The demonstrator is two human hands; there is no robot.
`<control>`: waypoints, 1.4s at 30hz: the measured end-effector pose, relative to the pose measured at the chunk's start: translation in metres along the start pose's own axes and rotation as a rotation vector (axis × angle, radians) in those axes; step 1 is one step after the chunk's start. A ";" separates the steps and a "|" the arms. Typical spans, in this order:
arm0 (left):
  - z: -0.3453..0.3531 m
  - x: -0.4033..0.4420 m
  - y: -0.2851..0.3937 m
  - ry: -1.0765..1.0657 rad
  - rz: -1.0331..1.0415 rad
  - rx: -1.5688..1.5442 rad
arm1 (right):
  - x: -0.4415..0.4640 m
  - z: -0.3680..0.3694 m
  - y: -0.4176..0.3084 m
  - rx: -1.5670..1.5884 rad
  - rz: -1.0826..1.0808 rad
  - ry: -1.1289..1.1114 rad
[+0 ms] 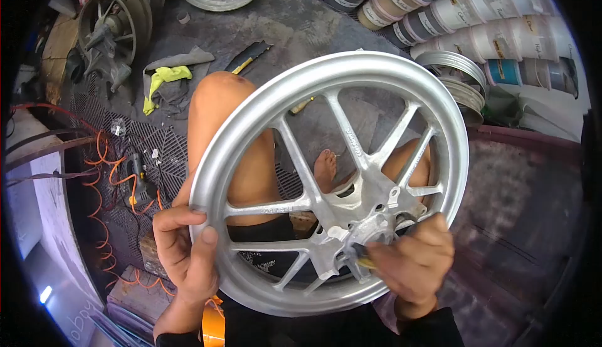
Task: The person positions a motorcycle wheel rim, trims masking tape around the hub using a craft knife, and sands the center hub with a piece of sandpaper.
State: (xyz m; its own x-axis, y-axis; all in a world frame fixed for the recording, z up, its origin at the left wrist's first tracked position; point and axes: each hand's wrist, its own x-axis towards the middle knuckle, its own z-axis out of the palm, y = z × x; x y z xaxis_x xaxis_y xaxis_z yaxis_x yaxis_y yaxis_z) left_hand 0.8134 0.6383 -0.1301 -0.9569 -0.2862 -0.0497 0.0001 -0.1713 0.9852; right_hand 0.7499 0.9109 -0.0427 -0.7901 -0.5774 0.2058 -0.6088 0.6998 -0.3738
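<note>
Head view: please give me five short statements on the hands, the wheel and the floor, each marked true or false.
1. The left hand grips the wheel. True.
2. The right hand holds a small dark-and-yellow item near the wheel's centre. True.
3. The wheel's visible metal is black. False: it is silver.
4. A yellow-green cloth lies on the floor. True.
5. The left hand holds the cloth. False: that hand is on the wheel, apart from the cloth.

black sleeves (433,329) show, with what look like black shorts (263,229).
</note>
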 end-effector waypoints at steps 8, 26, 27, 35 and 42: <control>0.000 0.001 0.000 0.003 0.022 0.013 | -0.007 0.001 0.002 0.079 0.050 0.045; -0.001 0.001 0.000 0.011 0.010 0.039 | -0.005 -0.012 0.006 0.054 0.138 0.034; -0.001 0.000 -0.001 0.008 0.019 0.046 | -0.007 -0.013 0.007 0.034 0.182 0.095; 0.000 0.001 -0.001 0.011 0.042 0.009 | -0.006 -0.001 0.008 0.115 0.048 -0.112; 0.000 0.003 0.000 -0.007 0.028 0.022 | -0.006 -0.004 0.011 0.094 0.070 0.057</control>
State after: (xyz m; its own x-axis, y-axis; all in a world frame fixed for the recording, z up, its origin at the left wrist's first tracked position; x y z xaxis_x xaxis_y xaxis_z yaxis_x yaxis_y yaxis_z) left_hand 0.8104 0.6373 -0.1304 -0.9586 -0.2842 -0.0205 0.0209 -0.1420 0.9896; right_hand 0.7476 0.9241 -0.0446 -0.8348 -0.5017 0.2268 -0.5448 0.6931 -0.4719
